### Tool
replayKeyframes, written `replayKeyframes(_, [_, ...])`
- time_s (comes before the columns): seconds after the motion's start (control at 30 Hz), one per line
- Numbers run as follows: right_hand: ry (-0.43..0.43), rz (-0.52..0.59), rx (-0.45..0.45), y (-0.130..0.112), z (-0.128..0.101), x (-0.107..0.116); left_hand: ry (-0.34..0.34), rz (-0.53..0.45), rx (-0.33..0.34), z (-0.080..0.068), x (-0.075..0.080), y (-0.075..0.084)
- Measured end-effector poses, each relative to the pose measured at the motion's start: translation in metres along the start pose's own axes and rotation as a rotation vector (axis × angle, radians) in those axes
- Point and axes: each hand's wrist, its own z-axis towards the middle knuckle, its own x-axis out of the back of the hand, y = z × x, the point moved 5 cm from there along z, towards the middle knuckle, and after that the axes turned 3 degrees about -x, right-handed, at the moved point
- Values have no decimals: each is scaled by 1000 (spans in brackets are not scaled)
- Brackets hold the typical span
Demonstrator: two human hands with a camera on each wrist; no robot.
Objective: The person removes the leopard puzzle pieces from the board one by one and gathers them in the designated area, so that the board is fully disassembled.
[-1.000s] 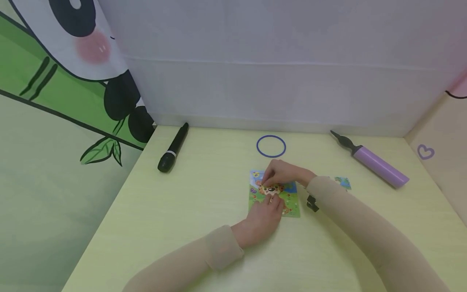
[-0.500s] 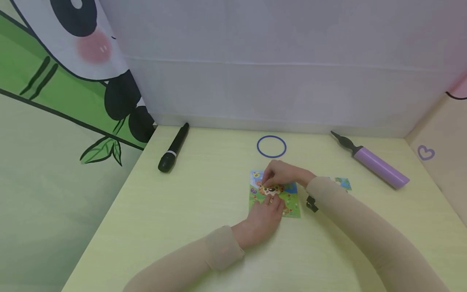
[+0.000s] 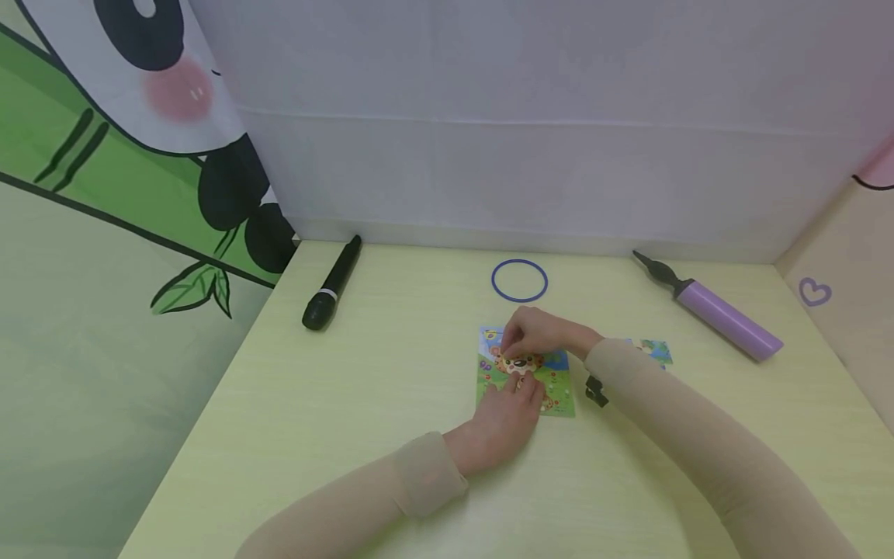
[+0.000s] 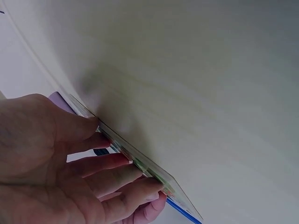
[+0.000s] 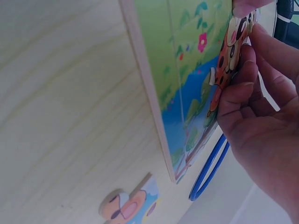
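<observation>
A thin jigsaw board (image 3: pixel 559 388) lies on the table, printed with green grass, blue water and a spotted cartoon animal. My left hand (image 3: pixel 504 425) rests on its near part, fingers extended and fingertips on the picture; the left wrist view shows them along the board's face. Over the upper part, my right hand (image 3: pixel 538 330) has its fingers bent and pinches a puzzle piece (image 5: pixel 228 58) by the animal's head. The fingers hide much of that piece. Right of the board lie loose puzzle pieces (image 3: pixel 656 351), partly behind the right sleeve; one piece (image 5: pixel 131 207) shows in the right wrist view.
A blue ring (image 3: pixel 520 300) lies just beyond the board. At the back left is a black microphone (image 3: pixel 330 289); at the back right, a purple hand pump (image 3: pixel 729 318) with a black nozzle. A pale cloth (image 3: pixel 461 171) hangs behind the table's far edge.
Both hands stay almost still on the board. A little more of the loose pieces shows past the right sleeve, which has shifted slightly.
</observation>
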Motion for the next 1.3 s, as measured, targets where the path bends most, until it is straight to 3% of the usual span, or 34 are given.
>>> replayKeyframes(0.57, [3, 6, -38, 0, -3, 2, -40, -13, 1, 0, 1, 0])
replayKeyframes(1.1, [-25, 68, 77, -3, -3, 2, -44, 28, 0, -1, 0, 1])
replayKeyframes(1.3, [-18, 54, 80, -4, -3, 3, -76, 18, -1, -1, 0, 1])
